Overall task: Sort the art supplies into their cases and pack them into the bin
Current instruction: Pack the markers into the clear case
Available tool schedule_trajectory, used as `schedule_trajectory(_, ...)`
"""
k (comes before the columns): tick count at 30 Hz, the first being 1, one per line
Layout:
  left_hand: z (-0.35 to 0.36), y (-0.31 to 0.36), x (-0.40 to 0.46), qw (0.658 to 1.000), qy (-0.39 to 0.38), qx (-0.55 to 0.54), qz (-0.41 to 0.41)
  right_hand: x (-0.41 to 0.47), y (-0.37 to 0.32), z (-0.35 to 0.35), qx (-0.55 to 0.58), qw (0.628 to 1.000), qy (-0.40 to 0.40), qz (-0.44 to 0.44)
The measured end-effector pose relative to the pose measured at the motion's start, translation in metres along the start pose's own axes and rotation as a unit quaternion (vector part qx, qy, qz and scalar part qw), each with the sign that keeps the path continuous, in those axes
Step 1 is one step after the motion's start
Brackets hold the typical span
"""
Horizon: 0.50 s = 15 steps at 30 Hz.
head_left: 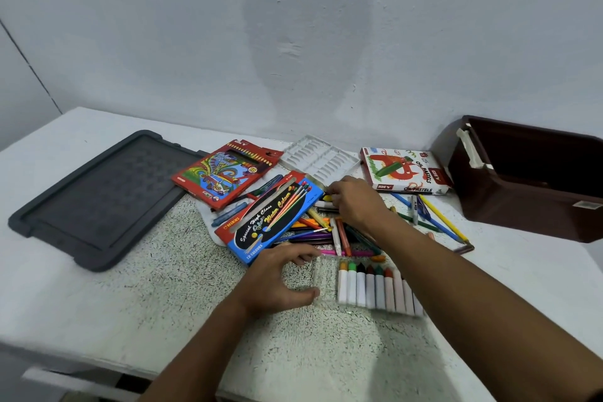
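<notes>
Two hands in the supplies pile, bin at frame right

Two bare hands work over a speckled white desk (169, 287). Left hand (277, 281), lower centre, grips the left end of a clear plastic case (326, 284): thumb on the near edge, fingers (305, 256) curled over the far edge. Right part of that case holds a row of white-wrapped crayons (375, 290) with coloured tips, lying side by side.

Right hand (357, 202), centre of frame, reaches into a loose pile of pens and pencils (326, 232). Its fingertips are curled down at a yellow piece (327, 198) at the pile's upper edge; cannot tell whether they actually pinch it.

Blue water-colour pen box (270, 219) lies diagonally just left of the pile, touching it, with its near corner next to the left hand's fingers. Red coloured-pencil box (225, 173) sits up-left of the blue box, overlapping the right edge of a dark grey lid (98, 199) lying flat at centre left. White empty plastic tray (319, 158) is above the pile, near the wall. Oil pastels box (404, 170) lies right of the tray. A few more loose pencils (434, 219) are scattered below that box, right of the right forearm. Dark brown bin (528, 179) stands open at the right edge, with a cream latch (470, 148) on its left end, just beside the pastels box.
</notes>
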<state>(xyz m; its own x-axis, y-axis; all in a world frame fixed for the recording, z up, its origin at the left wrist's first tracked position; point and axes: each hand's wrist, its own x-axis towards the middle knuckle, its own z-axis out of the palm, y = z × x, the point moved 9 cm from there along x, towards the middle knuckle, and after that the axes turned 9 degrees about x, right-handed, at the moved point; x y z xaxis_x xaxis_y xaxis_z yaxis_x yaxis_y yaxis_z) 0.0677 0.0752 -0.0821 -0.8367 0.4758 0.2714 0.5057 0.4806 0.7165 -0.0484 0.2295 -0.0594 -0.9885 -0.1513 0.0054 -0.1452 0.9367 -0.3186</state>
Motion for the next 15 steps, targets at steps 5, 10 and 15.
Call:
schedule_trajectory(5, 0.001, 0.002, 0.0, 1.0, -0.011, -0.005, 0.0, -0.002, 0.006, -0.002, 0.009, 1.0, 0.018, 0.009)
schedule_trajectory(10, 0.001, 0.001, -0.001, 1.0, -0.025, -0.001, -0.004, -0.01, 0.007, -0.011, 0.041, 0.998, 0.034, 0.023)
schedule_trajectory(15, 0.004, 0.009, 0.001, 0.998, -0.049, 0.014, 0.033, -0.034, 0.018, -0.042, 0.261, 0.96, 0.066, 0.081)
